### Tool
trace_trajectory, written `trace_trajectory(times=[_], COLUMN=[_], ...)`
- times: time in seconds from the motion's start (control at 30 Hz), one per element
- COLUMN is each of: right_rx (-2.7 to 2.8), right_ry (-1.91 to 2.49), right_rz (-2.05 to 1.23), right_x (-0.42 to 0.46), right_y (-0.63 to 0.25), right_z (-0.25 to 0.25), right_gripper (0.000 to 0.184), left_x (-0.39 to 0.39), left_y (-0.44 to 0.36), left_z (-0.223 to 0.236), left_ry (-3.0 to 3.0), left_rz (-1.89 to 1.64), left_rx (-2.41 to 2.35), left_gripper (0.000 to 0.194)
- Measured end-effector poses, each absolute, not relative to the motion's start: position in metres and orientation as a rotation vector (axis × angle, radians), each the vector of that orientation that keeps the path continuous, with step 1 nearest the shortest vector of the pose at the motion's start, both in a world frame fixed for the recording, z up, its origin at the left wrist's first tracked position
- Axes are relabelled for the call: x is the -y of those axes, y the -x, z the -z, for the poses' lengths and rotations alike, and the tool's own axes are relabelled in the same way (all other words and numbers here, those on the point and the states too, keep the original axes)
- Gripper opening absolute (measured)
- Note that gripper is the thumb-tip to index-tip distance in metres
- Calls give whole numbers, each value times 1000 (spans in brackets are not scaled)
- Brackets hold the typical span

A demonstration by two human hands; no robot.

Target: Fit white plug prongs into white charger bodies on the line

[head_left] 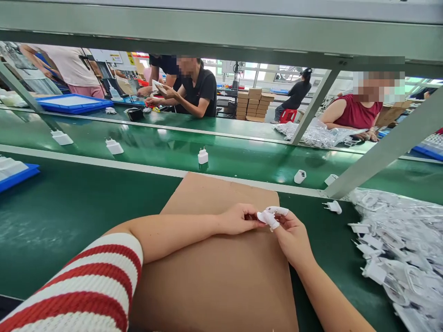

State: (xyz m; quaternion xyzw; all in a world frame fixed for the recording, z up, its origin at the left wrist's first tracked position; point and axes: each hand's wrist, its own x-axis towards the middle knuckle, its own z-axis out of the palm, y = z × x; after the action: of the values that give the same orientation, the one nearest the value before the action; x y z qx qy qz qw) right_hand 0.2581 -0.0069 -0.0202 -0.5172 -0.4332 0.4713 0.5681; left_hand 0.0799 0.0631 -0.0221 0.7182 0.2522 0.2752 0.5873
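Observation:
Over a brown cardboard sheet (221, 276), my two hands meet with fingertips together. My left hand (240, 219) is closed in a pinch at the right hand's fingertips. White coverings wrap the thumb and forefinger of my right hand (294, 235), which is also closed in a pinch. Something small and white seems to sit between the fingers, but it blends with the coverings and its kind is hidden. To the right of the hands lies a white plug charger (334, 207) with its pins pointing left.
A heap of white chargers and cables in clear bags (398, 244) covers the right side. Several white chargers (203, 156) stand or lie along the green conveyor belt (242, 147). A blue tray (20, 177) is at left. A slanting metal post (387, 138) rises at right. Co-workers sit opposite.

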Motion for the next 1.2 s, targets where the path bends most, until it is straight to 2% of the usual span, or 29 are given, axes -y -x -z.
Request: trace_trajectory(times=[0.13,0.3,0.77,0.87,1.07,1.2], right_rx=[998,1000,967,927,885,879], right_ry=[1175,1181,1210,1190,1186,1199], right_rz=[-1129,-1189,-1180,-1202,-1200,-1199], right_x=[8,10,12,12,13,12], right_y=[-257,-255,-255,-254,-254,-257], right_z=[19,15,13,12,9,9], right_gripper=[39,47,49,47,44,45], left_x=[-65,-67,-66,-65,-62,-63], left_y=[-79,-79,-77,-77,-79,-80], left_z=[21,19,18,16,15,16], left_ry=[-1721,-1699,-1638,-1618,-1576,-1541], left_rz=[-626,-633,-622,-619,-632,-659], left_rx=[-634,-680,-697,-680,-618,-587], left_gripper=[32,25,19,22,41,45])
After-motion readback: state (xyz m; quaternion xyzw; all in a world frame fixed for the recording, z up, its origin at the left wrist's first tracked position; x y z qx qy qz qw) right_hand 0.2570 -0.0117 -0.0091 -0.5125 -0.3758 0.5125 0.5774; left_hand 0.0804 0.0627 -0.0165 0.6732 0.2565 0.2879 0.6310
